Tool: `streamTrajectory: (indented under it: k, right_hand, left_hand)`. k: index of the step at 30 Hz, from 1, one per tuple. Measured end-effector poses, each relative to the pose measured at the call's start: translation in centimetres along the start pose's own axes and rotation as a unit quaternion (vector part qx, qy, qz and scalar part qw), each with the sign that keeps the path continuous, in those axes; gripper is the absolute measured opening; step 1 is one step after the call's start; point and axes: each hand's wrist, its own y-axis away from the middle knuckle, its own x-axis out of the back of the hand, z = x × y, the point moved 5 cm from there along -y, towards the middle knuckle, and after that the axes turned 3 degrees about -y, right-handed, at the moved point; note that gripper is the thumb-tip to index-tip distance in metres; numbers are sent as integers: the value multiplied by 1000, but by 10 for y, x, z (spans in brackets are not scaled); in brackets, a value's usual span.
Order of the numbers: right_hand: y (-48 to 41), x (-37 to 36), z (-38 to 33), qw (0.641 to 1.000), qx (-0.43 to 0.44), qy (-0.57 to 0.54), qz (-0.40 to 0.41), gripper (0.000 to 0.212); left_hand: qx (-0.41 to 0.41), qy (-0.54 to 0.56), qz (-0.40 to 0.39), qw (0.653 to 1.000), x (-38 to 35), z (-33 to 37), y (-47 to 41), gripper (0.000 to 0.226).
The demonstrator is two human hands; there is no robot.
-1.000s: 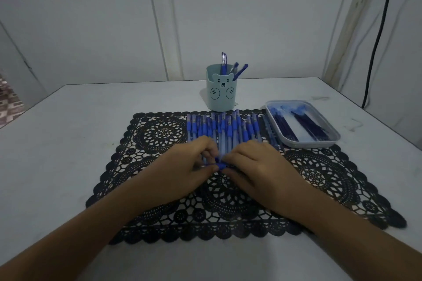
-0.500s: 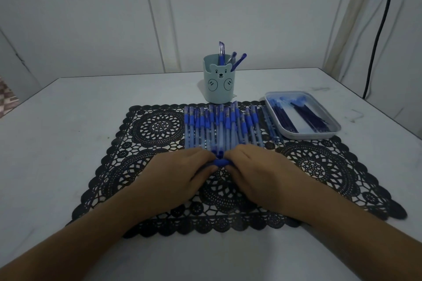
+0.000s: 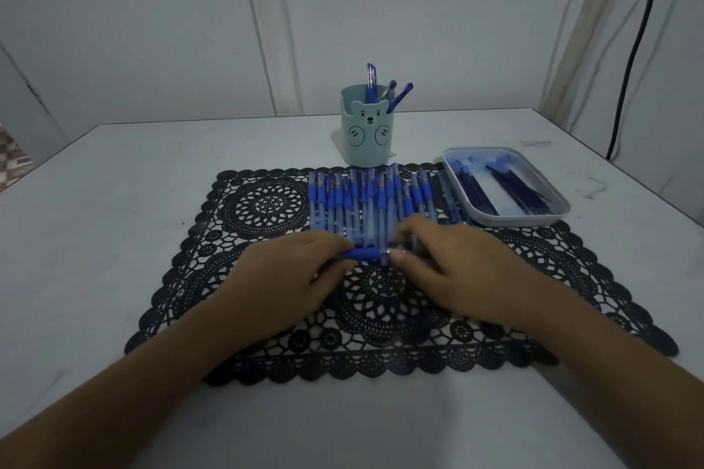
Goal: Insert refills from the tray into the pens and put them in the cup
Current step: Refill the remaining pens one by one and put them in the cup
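Pen in left hand, right hand, above mat

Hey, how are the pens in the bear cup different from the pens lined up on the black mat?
Pose: the three pens in the cup stand or lean, ends above the rim; the row of pens on the mat lies flat, side by side. Number: three in the cup, many more in the row. Both sets are blue.

A row of pens lies on the mat, the cup behind it, the tray of refills to its right.
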Motion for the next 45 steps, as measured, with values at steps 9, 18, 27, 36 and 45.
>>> streamTrajectory:
  k: [9,18,27,36,45]
  right_hand:
    - [1,8,6,998,-5,-24,-55,13]
    - [0,12,9,996,-58,-68,7,18]
    - [-1,2,1,956,-116,-269,19,31]
    - [1,11,-2,957,-38,-282,58,19]
    - [1,13,-3,967,-14,-245,68,30]
  left_hand:
    - [81,27,1,996,0,-16,-1,17]
    - [44,54,6,998,1,-7,-1,29]
    - [4,51,9,999,6,8,2,36]
    - [43,246,-64,966,5,3,-4,37]
    - [55,304,-127,943,1,-4,-3,29]
